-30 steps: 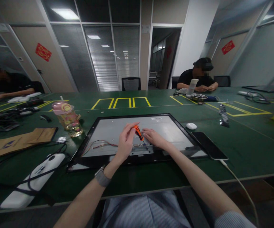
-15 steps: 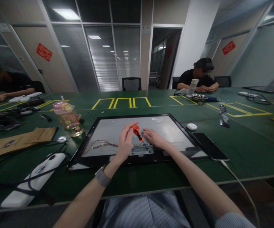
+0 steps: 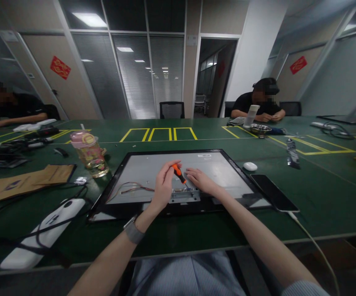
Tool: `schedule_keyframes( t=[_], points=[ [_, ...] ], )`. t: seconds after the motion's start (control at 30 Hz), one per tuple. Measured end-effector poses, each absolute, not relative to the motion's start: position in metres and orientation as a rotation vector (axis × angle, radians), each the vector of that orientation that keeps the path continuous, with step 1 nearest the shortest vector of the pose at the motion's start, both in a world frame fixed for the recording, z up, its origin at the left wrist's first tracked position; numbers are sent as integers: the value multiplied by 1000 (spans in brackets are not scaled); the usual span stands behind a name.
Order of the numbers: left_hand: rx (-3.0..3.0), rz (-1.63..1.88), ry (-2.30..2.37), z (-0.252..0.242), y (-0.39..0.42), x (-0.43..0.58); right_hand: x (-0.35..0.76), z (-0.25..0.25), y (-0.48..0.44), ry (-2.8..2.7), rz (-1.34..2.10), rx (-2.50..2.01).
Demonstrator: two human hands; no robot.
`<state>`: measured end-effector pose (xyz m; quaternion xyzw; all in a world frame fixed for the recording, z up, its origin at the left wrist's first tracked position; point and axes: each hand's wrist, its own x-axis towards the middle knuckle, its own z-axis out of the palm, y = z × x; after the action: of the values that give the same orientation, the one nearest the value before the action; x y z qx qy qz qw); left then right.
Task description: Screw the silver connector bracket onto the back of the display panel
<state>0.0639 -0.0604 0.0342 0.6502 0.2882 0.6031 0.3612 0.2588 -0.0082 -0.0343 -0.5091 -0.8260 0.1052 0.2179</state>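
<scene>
My left hand [image 3: 165,183] grips the orange-and-black handle of a screwdriver [image 3: 179,173]. The shaft slants down to the right, its tip at a metal bracket with a connector strip [image 3: 184,195] along the near side of a flat display panel [image 3: 137,164]. The panel lies with its grey metal face up inside a black frame. My right hand [image 3: 203,181] rests on this face just right of the screwdriver, fingers stretched out, with nothing visible in them. Thin wires [image 3: 135,188] run over the metal left of the bracket.
A pink-lidded bottle [image 3: 89,154], a paper bag [image 3: 26,181] and a white power strip [image 3: 44,234] with black cables are at left. To the right lie a white case [image 3: 250,166] and a phone [image 3: 273,192] on a cable. Two people sit across the green table [image 3: 165,240].
Both hands and the screwdriver keep nearly the same place on the panel. The whole view has shifted slightly.
</scene>
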Motion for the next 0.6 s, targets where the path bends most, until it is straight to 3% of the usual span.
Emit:
schedule_keyframes(
  t=[0.6],
  points=[
    [1712, 1573, 737, 31, -59, 65, 257, -32, -10, -2300, 298, -1395]
  ],
)
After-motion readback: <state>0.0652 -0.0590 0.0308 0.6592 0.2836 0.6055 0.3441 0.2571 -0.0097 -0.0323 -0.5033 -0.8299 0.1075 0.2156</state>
